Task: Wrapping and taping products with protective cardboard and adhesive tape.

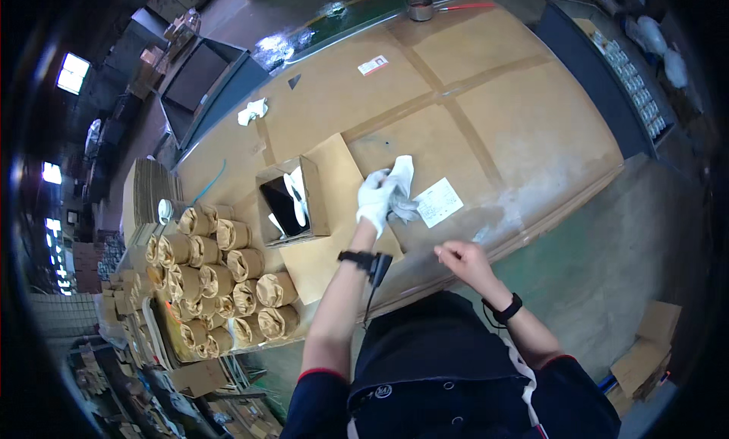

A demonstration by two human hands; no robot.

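My left hand (373,200) wears a white glove and reaches over the cardboard-covered table. Its fingers are closed on a crumpled white and grey cloth glove (403,181), partly hidden behind the hand. Bare and lower to the right, my right hand (465,261) has its fingers curled in, and nothing shows in them. A printed paper slip (439,203) lies just right of the cloth glove. Left of my left hand stands an open cardboard box (317,200) with white pieces and a dark inside, next to a flat brown sheet (334,245).
Several brown paper-wrapped bundles (244,264) crowd the table's left end. Toward the far side lie a white crumpled cloth (253,111), a small card (373,65) and a round tin (419,9). A grey bin (600,75) stands beyond the right edge, another bin (201,90) beyond the left.
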